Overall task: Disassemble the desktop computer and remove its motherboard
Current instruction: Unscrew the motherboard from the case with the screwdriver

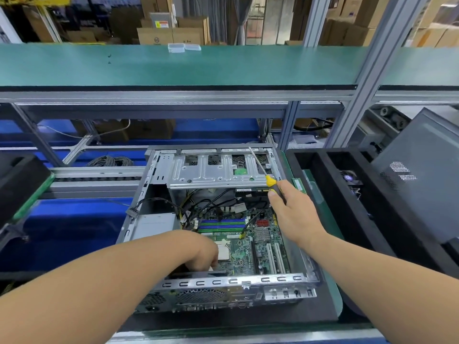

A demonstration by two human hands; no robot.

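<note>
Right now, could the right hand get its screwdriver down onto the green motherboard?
Probably yes. The case lies open on top, and the right hand holds the screwdriver just above the motherboard. Only loose black cables cross its far part.

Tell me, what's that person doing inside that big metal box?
That box is a computer case lying open on a workbench. The person is taking it apart to get the green motherboard out. The right hand grips a yellow and black screwdriver, its tip pointing up and away over the silver drive cage. The left hand reaches down inside the case, with its fingers on the board near the processor socket. The board is still in the case, with cables lying over it.
</note>
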